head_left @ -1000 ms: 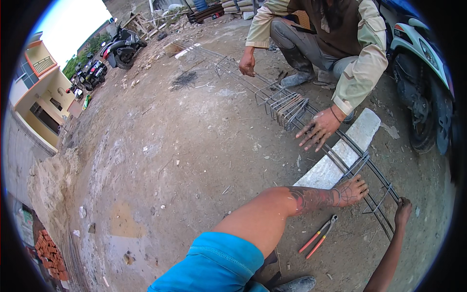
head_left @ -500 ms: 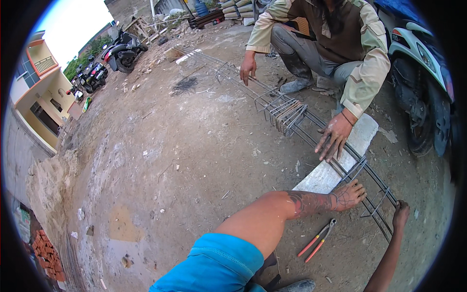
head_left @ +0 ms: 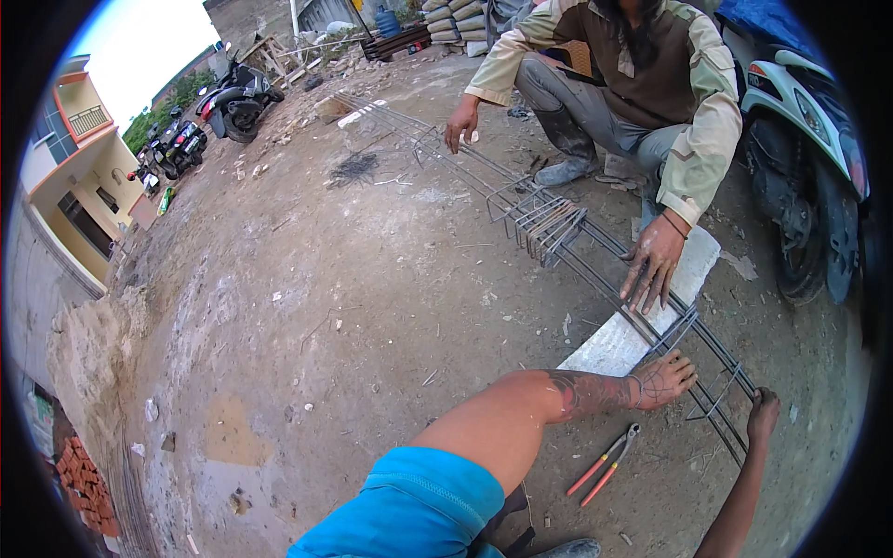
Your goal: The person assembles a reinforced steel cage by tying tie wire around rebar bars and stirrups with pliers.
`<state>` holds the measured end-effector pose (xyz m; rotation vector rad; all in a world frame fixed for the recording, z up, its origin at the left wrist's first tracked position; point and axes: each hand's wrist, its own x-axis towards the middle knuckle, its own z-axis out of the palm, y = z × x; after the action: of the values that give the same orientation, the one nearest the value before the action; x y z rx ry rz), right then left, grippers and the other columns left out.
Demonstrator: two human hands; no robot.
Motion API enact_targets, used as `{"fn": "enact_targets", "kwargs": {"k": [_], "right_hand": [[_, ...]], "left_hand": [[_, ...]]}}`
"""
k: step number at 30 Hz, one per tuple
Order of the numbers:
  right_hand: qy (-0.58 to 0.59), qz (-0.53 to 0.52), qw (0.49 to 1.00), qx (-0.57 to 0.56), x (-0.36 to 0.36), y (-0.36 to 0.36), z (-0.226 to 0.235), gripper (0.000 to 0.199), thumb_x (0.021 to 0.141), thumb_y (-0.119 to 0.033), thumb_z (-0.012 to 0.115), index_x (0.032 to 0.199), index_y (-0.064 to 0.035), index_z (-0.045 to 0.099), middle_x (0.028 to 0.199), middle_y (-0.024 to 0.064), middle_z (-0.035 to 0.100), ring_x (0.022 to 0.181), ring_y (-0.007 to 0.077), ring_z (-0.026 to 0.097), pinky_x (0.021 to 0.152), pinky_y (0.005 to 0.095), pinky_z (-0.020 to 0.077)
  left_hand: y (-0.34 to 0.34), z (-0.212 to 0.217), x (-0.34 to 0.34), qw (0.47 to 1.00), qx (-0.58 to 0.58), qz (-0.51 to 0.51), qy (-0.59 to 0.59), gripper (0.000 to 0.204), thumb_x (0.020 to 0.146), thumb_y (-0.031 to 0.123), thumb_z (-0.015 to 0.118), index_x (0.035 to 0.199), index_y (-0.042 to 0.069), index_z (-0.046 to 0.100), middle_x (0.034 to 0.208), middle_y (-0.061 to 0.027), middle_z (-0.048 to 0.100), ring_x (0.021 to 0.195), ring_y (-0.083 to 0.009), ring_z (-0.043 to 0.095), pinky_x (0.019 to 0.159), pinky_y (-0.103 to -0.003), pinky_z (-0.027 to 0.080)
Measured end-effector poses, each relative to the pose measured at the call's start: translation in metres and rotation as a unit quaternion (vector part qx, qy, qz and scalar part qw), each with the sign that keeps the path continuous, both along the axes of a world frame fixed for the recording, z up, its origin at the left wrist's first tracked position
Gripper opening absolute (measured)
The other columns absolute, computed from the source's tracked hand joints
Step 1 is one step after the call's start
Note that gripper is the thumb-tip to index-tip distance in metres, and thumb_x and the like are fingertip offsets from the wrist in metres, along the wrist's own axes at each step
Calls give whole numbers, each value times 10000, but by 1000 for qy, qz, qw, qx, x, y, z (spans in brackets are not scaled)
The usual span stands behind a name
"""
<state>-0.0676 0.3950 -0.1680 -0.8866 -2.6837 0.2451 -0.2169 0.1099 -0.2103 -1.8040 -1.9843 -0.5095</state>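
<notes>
the left hand (head_left: 662, 379) lies flat with open fingers on the steel bar cage (head_left: 595, 256), the right hand (head_left: 765, 415) grips its end, so hold tight and keep it from wobbling

light: soft even daylight | shadows: faint | sky: overexposed | edges: fisheye-bent, black vignette | focus: sharp

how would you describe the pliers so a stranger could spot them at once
Find the long steel bar cage lying across the dirt yard, resting on a pale slab. Near its close end, beside the tattooed left hand, the pliers lie on the ground, the only thing with orange-red handles.
</notes>
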Motion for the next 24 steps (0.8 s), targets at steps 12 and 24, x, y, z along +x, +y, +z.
{"fn": "enact_targets", "kwargs": {"k": [12,24], "right_hand": [[-4,-3,1000,7,-1,5,-6,236,904,-196,534,1027,-18,630,1037,185,595,1019,360,525,888,436,403],[-22,-21,999,-18,-10,1,1,221,880,-170,556,1023,-27,644,1011,195,605,997,367,540,880,440,413]], "left_hand": [[-2,1,0,999,-28,-10,-31,500,780,123,590,1246,-25,483,1259,-180,486,1226,-304,421,1048,-484,272],[-7,8,1,998,-42,-10,-36,520,775,131,595,1254,-31,474,1267,-188,472,1229,-308,415,1048,-481,279]]}}
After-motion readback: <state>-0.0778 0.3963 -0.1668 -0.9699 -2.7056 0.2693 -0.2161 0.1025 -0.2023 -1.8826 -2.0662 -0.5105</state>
